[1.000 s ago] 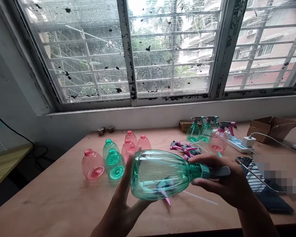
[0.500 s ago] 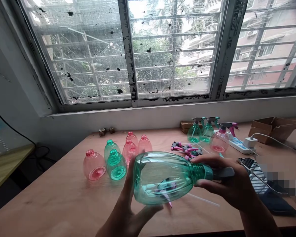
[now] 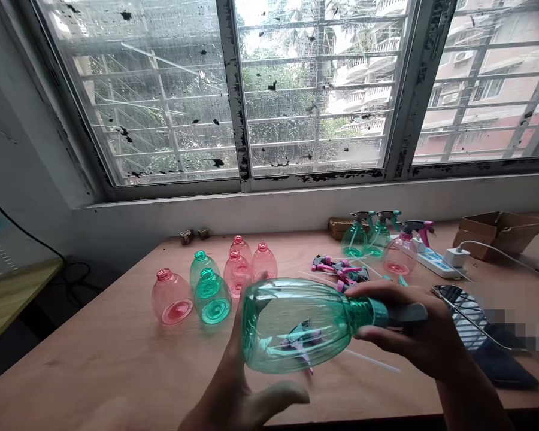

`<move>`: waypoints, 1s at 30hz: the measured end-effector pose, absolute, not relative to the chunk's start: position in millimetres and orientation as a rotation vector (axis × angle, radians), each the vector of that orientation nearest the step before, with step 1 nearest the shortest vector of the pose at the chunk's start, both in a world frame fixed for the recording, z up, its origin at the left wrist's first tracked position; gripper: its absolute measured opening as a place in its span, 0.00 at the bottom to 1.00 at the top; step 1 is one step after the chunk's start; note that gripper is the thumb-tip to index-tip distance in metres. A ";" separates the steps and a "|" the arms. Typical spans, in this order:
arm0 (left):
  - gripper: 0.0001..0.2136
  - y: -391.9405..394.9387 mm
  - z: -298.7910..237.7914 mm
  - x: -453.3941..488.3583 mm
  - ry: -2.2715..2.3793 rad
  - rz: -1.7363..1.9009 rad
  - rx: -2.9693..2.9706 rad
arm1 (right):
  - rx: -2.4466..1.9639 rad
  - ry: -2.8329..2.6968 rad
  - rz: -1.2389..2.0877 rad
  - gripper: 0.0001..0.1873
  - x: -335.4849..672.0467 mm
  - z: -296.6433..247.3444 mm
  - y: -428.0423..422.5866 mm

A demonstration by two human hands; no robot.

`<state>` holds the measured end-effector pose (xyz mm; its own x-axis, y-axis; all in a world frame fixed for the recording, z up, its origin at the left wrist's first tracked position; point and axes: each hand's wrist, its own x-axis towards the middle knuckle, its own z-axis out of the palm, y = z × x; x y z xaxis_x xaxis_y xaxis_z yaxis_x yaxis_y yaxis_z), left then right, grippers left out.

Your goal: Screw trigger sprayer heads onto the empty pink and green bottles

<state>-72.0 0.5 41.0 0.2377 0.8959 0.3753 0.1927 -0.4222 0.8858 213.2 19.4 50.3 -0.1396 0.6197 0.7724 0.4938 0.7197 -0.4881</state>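
Observation:
A clear green spray bottle (image 3: 296, 323) lies sideways in the air between my two hands, base to the left. My right hand (image 3: 417, 335) is closed round the grey and green spray head (image 3: 379, 312) at its neck, thumb and fingers at the collar. My left hand (image 3: 247, 377) cradles the base; its fingers are hidden behind the bottle, and its thumb stands off below it. Through the green plastic, a pink and dark trigger head (image 3: 303, 344) shows on the table.
Several pink bottles (image 3: 171, 297) and green bottles (image 3: 212, 297) without heads stand left. Loose trigger heads (image 3: 341, 270) lie behind the held bottle. Assembled spray bottles (image 3: 402, 254), a power strip (image 3: 435, 263), a cardboard box (image 3: 498, 236) and a phone (image 3: 462, 317) are to the right.
My left thumb has come away from the bottle's underside and stretched to the right. The bottle and my right hand have hardly moved.

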 end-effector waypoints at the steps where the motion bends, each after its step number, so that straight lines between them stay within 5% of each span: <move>1: 0.49 1.0 42.4 -71.2 0.979 1.209 1.768 | -0.875 -1.793 0.149 0.17 212.8 50.6 19.0; 7: 0.46 2.8 33.2 -70.1 1.005 1.378 1.782 | -0.910 -1.764 0.161 0.17 213.1 51.0 17.5; 11: 0.53 0.2 35.4 -73.1 1.009 1.280 1.728 | -0.895 -1.785 0.190 0.17 212.9 51.1 16.5; 19: 0.44 0.9 40.1 -76.4 1.052 1.288 1.833 | -0.889 -1.784 0.187 0.17 211.1 51.0 16.6; 24: 0.55 0.3 41.2 -80.5 1.042 1.242 1.816 | -0.817 -1.810 0.294 0.17 206.2 54.1 15.3; 30: 0.48 4.0 45.5 -86.6 0.999 1.310 1.880 | -0.796 -1.796 0.427 0.18 201.4 53.5 15.7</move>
